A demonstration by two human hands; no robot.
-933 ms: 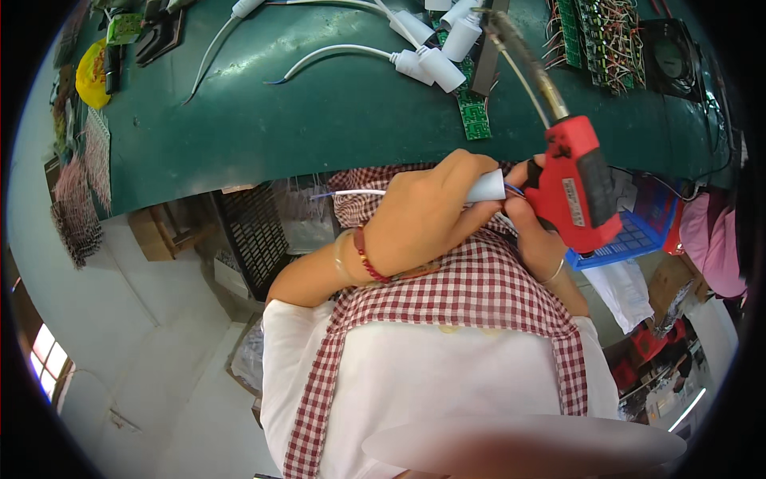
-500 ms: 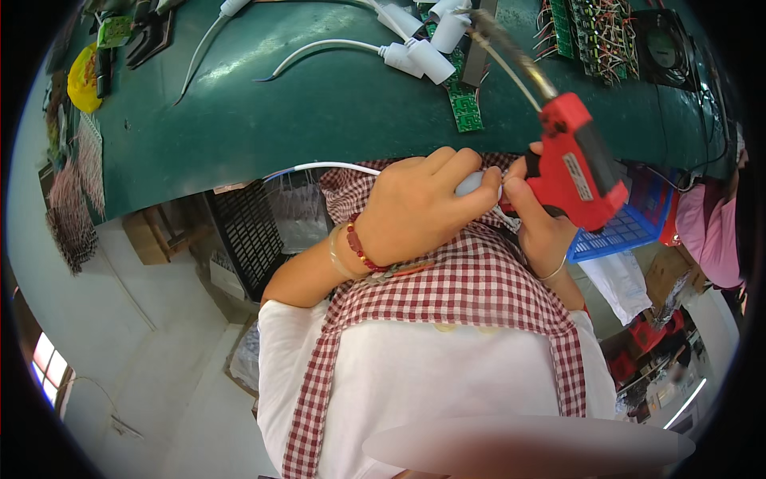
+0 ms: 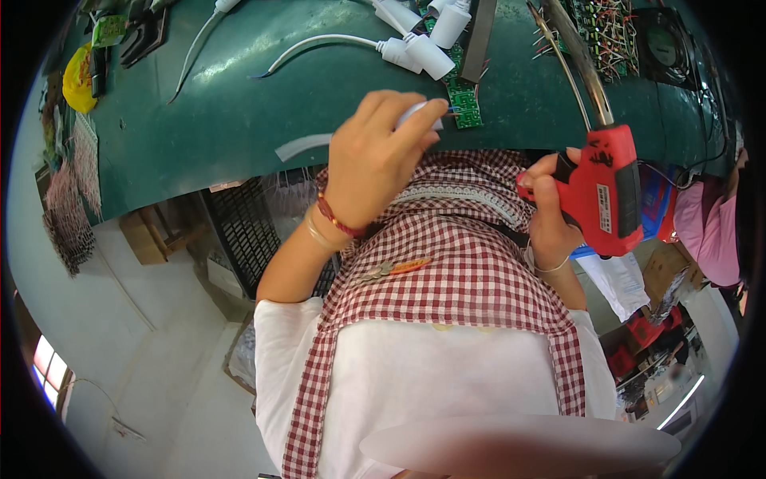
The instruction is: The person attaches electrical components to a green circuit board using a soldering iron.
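Observation:
My left hand (image 3: 371, 160) is closed around a white cylindrical housing (image 3: 429, 121), raised at the near edge of the green bench; my fingers cover much of it. Its white cable (image 3: 303, 146) sticks out to the left. Thin coloured wires show at the housing's right end, close to a narrow green circuit board (image 3: 467, 108). My right hand (image 3: 552, 223) grips a red soldering gun (image 3: 610, 191) with a black panel. Its long metal tip and a thin feed tube point up and away over the bench.
Several white cylindrical housings (image 3: 429, 56) with cables lie at the far middle, beside a dark grey bar (image 3: 480, 36). Wired boards (image 3: 610, 48) and a dark fan-like unit (image 3: 666, 48) are far right. A yellow roll (image 3: 78, 78) and wire bundles (image 3: 68, 195) are left.
My left hand has carried the white housing up and left, away from the soldering gun. The gun has shifted right, its tip swinging more upright.

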